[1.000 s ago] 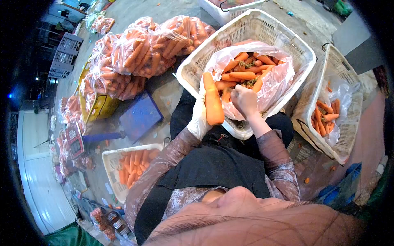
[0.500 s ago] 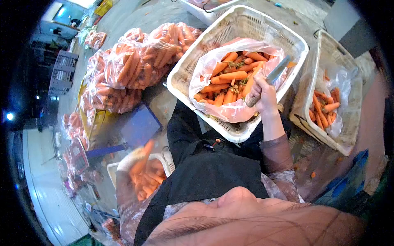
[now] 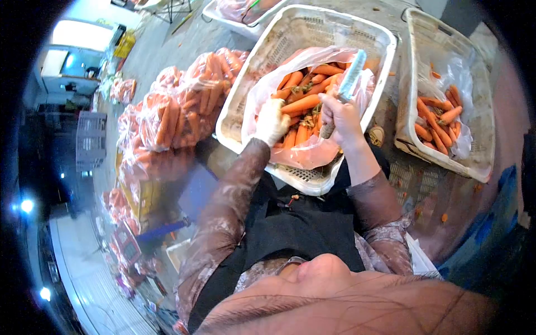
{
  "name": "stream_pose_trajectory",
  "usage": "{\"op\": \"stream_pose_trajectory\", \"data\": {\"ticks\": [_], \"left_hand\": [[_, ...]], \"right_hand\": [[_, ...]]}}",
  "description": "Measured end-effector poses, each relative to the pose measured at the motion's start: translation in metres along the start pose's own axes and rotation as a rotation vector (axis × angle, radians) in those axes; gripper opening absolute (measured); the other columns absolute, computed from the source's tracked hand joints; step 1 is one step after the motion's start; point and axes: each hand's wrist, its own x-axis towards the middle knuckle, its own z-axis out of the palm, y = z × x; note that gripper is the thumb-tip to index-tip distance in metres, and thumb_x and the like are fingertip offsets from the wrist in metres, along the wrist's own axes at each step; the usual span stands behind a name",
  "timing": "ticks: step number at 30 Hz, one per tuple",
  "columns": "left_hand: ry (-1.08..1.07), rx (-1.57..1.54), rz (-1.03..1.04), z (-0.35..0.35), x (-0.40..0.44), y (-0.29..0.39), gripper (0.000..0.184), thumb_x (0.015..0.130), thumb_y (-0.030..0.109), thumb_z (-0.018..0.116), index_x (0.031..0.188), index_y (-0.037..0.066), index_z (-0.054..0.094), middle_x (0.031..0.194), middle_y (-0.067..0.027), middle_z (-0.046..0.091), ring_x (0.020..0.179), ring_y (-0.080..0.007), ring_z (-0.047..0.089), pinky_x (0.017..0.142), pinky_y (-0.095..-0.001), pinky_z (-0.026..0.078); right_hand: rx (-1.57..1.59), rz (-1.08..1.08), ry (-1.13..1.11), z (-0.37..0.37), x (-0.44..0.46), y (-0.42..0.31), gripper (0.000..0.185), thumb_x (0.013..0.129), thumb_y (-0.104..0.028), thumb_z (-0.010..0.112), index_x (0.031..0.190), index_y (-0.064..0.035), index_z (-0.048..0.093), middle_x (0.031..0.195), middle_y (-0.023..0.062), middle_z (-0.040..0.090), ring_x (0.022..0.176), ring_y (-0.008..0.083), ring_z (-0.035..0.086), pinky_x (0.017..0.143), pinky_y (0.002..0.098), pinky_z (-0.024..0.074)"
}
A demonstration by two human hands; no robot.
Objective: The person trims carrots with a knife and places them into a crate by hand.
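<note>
My left hand [image 3: 272, 121], in a pale glove, is closed around the near end of a carrot [image 3: 303, 104] over the open pinkish plastic bag [image 3: 310, 158]. In my bare right hand [image 3: 341, 118] is a knife, its handle [image 3: 328, 130] in my fist and its blade [image 3: 353, 75] pointing up and away. The blade stands over the right side of the bag, close to the carrot's far end. More carrots [image 3: 302, 134], some with green-brown tops, fill the bag. It sits inside a dirty white plastic crate [image 3: 235, 119] in front of my lap.
Clear bags full of carrots [image 3: 162, 120] are piled at the left. To the right stands another white crate [image 3: 412, 84] with loose carrots [image 3: 438, 123] and crumpled plastic. A blue flat surface [image 3: 197, 188] lies left of my knees. Another white crate [image 3: 212, 11] is beyond.
My left hand, blurred over the lower-left crate of carrots before, has come up and right into the bag. The knife hand stays over the bag, its blade now more upright. The view has shifted slightly.
</note>
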Motion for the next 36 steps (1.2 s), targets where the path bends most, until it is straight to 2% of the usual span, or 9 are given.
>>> {"op": "stream_pose_trajectory", "data": {"ticks": [4, 6, 8, 12, 18, 23, 26, 29, 36], "left_hand": [[0.003, 0.364, -0.146, 0.004, 0.026, -0.031, 0.048, 0.069, 0.027, 0.069, 0.109, 0.004, 0.056, 0.098, -0.0185, 0.06, 0.09, -0.0365, 0.057, 0.082, -0.0423, 0.045], [-0.395, 0.261, -0.257, 0.002, 0.033, -0.042, 0.052, 0.071, 0.032, 0.069, 0.11, 0.001, 0.056, 0.095, -0.0209, 0.062, 0.081, -0.0351, 0.061, 0.074, -0.0412, 0.048], [-0.333, 0.006, -0.28, 0.001, 0.023, -0.047, 0.052, 0.076, 0.036, 0.066, 0.112, -0.001, 0.057, 0.091, -0.0202, 0.064, 0.075, -0.0298, 0.064, 0.067, -0.0365, 0.051], [-0.262, -1.865, -0.712, -0.045, 0.004, -0.013, 0.053, 0.09, 0.037, 0.04, 0.119, -0.006, 0.05, 0.099, -0.017, 0.063, 0.083, -0.0251, 0.065, 0.076, -0.0345, 0.055], [-0.146, -2.357, -0.719, -0.08, -0.03, 0.019, 0.064, 0.087, 0.051, 0.042, 0.116, -0.006, 0.05, 0.082, -0.0123, 0.058, 0.068, -0.0252, 0.057, 0.062, -0.0392, 0.052], [0.119, -2.176, -0.866, -0.089, -0.048, 0.041, 0.066, 0.078, 0.057, 0.061, 0.107, -0.002, 0.054, 0.085, -0.0124, 0.061, 0.07, -0.0275, 0.058, 0.068, -0.0401, 0.052], [0.085, -2.506, -0.806, -0.076, -0.055, 0.031, 0.058, 0.076, 0.056, 0.066, 0.104, 0.006, 0.057, 0.088, -0.0104, 0.062, 0.077, -0.0268, 0.059, 0.075, -0.0406, 0.051], [0.66, -2.46, -0.937, -0.084, -0.047, 0.042, 0.047, 0.073, 0.056, 0.067, 0.102, 0.02, 0.058, 0.095, -0.0058, 0.061, 0.091, -0.0246, 0.057, 0.086, -0.0428, 0.047], [0.799, -2.484, -0.816, -0.09, -0.042, 0.059, 0.046, 0.079, 0.044, 0.067, 0.107, 0.011, 0.052, 0.102, -0.0106, 0.056, 0.1, -0.0281, 0.054, 0.098, -0.0496, 0.042]], "right_hand": [[0.008, -0.008, -0.079, -0.001, 0.001, -0.003, 0.023, 0.084, -0.009, 0.061, 0.067, -0.0133, 0.046, 0.053, -0.0055, 0.04, 0.041, 0.0048, 0.035, 0.04, 0.0214, 0.0302], [0.001, -0.009, -0.075, 0.0, 0.002, -0.003, 0.024, 0.085, -0.009, 0.061, 0.067, -0.0143, 0.045, 0.053, -0.0073, 0.038, 0.042, 0.003, 0.034, 0.04, 0.0207, 0.0298], [-0.2, -0.002, -0.118, -0.006, 0.009, -0.001, 0.021, 0.083, -0.017, 0.063, 0.068, -0.0098, 0.05, 0.052, -0.0006, 0.047, 0.043, 0.012, 0.047, 0.044, 0.0277, 0.0389], [-1.075, -0.396, 0.024, 0.0, 0.006, -0.006, 0.022, 0.08, -0.027, 0.062, 0.074, -0.0054, 0.059, 0.061, 0.0104, 0.06, 0.057, 0.0264, 0.06, 0.056, 0.0387, 0.0481], [-1.537, -0.399, 0.041, 0.002, 0.005, -0.001, 0.025, 0.08, -0.032, 0.058, 0.08, -0.0082, 0.065, 0.074, 0.0148, 0.065, 0.073, 0.033, 0.064, 0.067, 0.0439, 0.0508], [-1.571, -0.39, -0.062, 0.008, 0.002, 0.006, 0.023, 0.08, -0.03, 0.059, 0.078, -0.008, 0.065, 0.072, 0.0149, 0.064, 0.068, 0.0331, 0.064, 0.064, 0.044, 0.0505], [-1.538, -0.428, -0.09, 0.008, -0.003, 0.016, 0.022, 0.079, -0.028, 0.06, 0.075, -0.0072, 0.063, 0.069, 0.0153, 0.063, 0.066, 0.0337, 0.063, 0.062, 0.0444, 0.0497], [-1.377, -0.512, -0.111, 0.013, -0.01, 0.035, 0.019, 0.079, -0.025, 0.061, 0.074, -0.0058, 0.061, 0.067, 0.0161, 0.062, 0.065, 0.0346, 0.062, 0.061, 0.0447, 0.0488], [-1.085, -0.581, -0.183, 0.032, -0.021, 0.074, 0.016, 0.08, -0.018, 0.059, 0.078, -0.0027, 0.061, 0.07, 0.0201, 0.062, 0.07, 0.0377, 0.062, 0.064, 0.0454, 0.0486]]}}
